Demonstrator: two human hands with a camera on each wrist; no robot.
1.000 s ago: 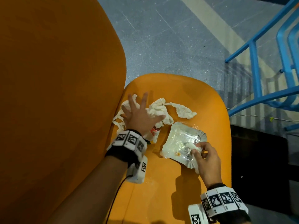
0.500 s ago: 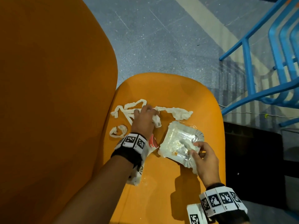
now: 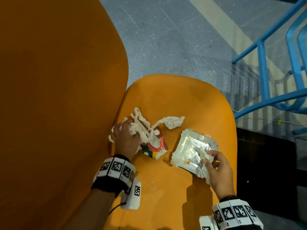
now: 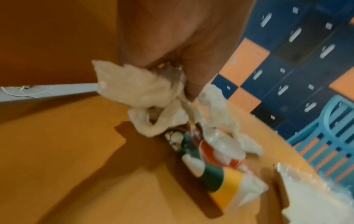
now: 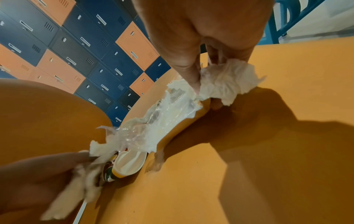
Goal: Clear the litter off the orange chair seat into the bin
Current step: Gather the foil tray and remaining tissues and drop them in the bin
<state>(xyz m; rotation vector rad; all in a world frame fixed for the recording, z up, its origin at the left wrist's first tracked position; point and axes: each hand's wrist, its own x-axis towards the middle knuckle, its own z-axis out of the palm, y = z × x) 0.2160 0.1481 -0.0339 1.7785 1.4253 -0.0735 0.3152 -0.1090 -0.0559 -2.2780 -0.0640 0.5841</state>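
Note:
On the orange chair seat (image 3: 182, 100) my left hand (image 3: 127, 128) grips a bunch of white tissue strips (image 3: 141, 125) close to the seat back. One strip trails right to a crumpled end (image 3: 174, 121). Under the bunch lies a crushed paper cup (image 3: 156, 146) with red, green and yellow print, on its side. The left wrist view shows the tissue (image 4: 138, 94) hanging from my fingers over the cup (image 4: 210, 166). My right hand (image 3: 207, 156) pinches the near edge of a foil-lined paper plate (image 3: 192, 143), with crumpled white paper (image 5: 228, 80) under my thumb.
The tall orange chair back (image 3: 58, 97) fills the left. A blue metal chair frame (image 3: 264, 80) stands on the grey floor at the right. A black surface (image 3: 265, 163) lies beside the seat's right edge. Blue and orange lockers (image 5: 76, 45) line the wall behind.
My left hand went from lying flat on the tissues to gripping them, and pulled them back toward the seat back, uncovering the cup. My right hand stays on the plate's edge.

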